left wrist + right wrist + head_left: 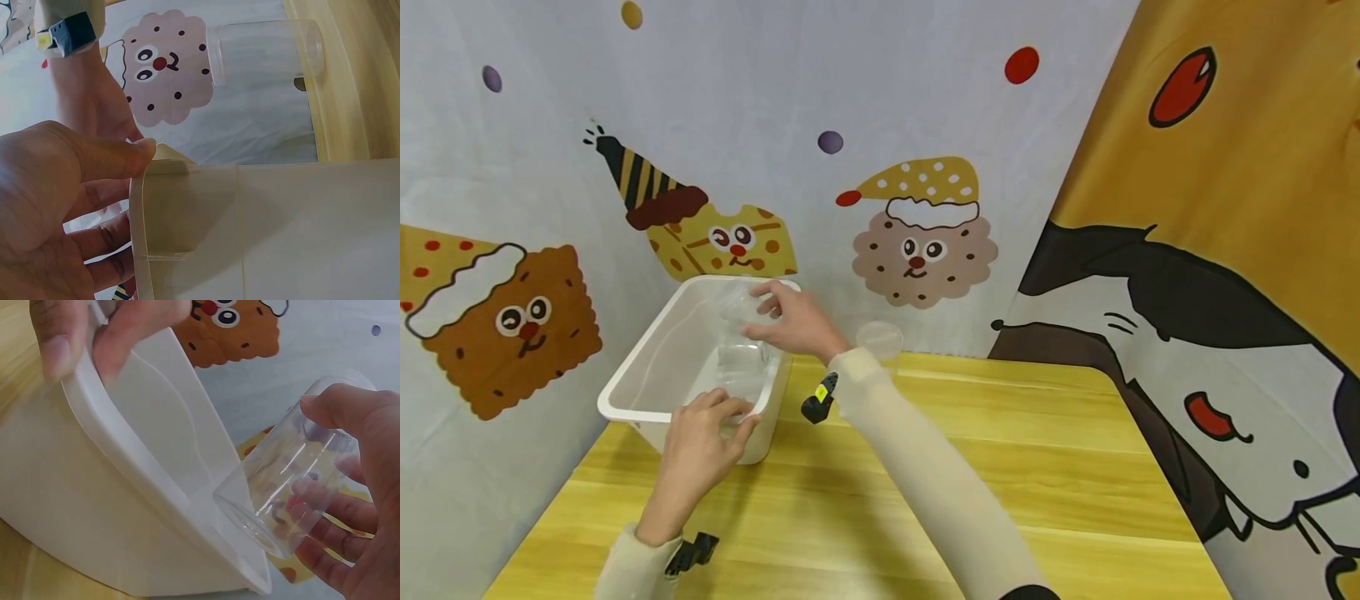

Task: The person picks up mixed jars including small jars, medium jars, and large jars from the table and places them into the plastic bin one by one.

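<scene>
A white plastic bin (673, 350) stands at the table's left. My left hand (696, 442) grips its near rim, with the thumb outside and the fingers inside, as the left wrist view shows. Over the bin's far right side, my right hand (801, 321) holds a clear plastic jar (265, 500), tilted, with thumb and fingers around it. Another clear jar (741, 367) lies inside the bin, partly hard to make out. To the bin's right, a third clear jar (262, 53) stands on the table, partly hidden by my right forearm in the head view.
The yellow wood-grain table (1000, 450) extends to the right of the bin. Behind it hangs a pale curtain (910, 100) with cartoon prints, close to the bin's far edge. Each wrist carries a small black device (820, 400).
</scene>
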{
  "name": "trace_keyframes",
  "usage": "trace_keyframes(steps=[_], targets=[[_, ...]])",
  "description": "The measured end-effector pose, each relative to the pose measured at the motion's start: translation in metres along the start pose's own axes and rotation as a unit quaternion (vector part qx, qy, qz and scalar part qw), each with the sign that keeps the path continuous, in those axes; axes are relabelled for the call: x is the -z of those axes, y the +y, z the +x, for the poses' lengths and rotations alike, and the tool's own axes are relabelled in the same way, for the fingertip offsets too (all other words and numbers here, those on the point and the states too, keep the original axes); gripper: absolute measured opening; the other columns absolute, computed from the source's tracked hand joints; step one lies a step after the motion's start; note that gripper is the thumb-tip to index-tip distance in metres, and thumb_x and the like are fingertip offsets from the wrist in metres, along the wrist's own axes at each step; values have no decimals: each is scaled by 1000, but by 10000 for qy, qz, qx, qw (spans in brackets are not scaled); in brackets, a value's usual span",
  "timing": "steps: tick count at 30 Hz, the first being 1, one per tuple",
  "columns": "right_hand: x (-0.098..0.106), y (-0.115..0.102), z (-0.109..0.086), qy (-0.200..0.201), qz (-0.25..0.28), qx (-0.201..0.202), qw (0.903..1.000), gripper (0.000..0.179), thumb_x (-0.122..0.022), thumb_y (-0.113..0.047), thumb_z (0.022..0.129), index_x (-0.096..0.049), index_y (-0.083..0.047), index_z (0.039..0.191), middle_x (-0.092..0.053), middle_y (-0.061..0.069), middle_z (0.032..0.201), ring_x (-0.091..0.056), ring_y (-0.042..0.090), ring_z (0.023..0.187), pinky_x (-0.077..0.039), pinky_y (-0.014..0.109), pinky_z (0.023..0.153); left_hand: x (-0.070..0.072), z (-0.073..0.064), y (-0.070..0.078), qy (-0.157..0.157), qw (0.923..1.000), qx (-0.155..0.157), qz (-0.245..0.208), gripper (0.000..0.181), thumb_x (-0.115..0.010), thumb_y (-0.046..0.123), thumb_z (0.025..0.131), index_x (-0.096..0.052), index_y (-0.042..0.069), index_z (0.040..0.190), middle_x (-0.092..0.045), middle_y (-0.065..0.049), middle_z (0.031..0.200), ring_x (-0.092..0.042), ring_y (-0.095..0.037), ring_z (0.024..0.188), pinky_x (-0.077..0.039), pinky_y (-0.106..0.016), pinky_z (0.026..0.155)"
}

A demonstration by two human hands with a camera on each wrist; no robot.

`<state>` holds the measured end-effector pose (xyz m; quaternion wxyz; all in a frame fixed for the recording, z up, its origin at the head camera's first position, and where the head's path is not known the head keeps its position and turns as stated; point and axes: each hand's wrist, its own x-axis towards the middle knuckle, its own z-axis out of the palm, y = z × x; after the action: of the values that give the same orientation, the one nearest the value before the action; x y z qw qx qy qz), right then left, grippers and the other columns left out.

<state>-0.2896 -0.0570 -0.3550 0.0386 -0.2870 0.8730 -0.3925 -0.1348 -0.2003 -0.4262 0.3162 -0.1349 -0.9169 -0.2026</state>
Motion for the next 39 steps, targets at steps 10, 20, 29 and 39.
trace_keyframes(steps=[10, 20, 29, 39], targets=[[-16, -10, 9, -277, -262, 61, 9993, 64, -66, -53, 81, -43, -32, 137, -60, -4, 123, -56, 14, 113, -49, 26, 83, 0, 0, 1, -84, 9999, 58, 29, 15, -81, 21, 71, -74, 12, 81, -59, 1, 72, -54, -19, 63, -37, -37, 56], [-9, 0, 4, -132, -318, 197, 9992, 75, -62, -63, 77, -37, -34, 142, -42, -9, 142, -43, 13, 128, -44, 37, 97, 0, 1, 3, -73, 10000, 41, 49, 15, -82, 19, 70, -74, 11, 81, -58, 0, 71, -52, -17, 59, -34, -35, 54], [-1, 5, -1, -77, -620, 477, 9969, 77, -59, -67, 77, -31, -38, 143, -31, -15, 148, -28, 12, 138, -32, 42, 108, 0, 2, 2, -46, 10000, 38, -16, 15, -81, 19, 71, -74, 11, 81, -60, -1, 71, -55, -21, 59, -37, -37, 54], [11, 9, -14, 84, -1337, 666, 9888, 86, -60, -70, 74, -25, -40, 146, -24, -9, 153, -22, 15, 140, -32, 48, 107, 0, 2, 3, -71, 9999, 71, -55, 15, -81, 19, 71, -74, 10, 81, -60, -1, 71, -55, -20, 59, -37, -37, 55]])
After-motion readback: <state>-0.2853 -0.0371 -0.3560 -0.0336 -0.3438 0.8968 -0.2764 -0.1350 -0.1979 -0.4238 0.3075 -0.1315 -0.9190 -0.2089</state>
